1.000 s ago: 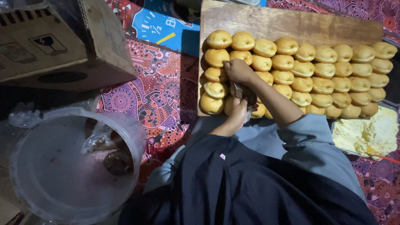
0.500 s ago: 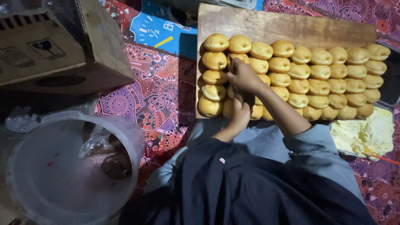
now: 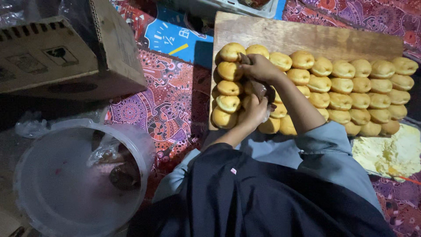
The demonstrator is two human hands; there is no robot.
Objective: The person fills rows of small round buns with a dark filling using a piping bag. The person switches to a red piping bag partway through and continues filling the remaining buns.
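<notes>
Dark piping bag [image 3: 259, 89] mostly hidden between hands, over left rows of buns [image 3: 333, 87] on wooden board [image 3: 307, 35]. Right hand [image 3: 262, 68] closed round bag's top; left hand [image 3: 255, 112] clamped on lower end. Both forearms angled toward board's left end.

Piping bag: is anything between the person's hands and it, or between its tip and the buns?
Nothing visible. Both the left hand and right hand already grip the dark piping bag, which lies directly over the buns on the wooden board.
</notes>
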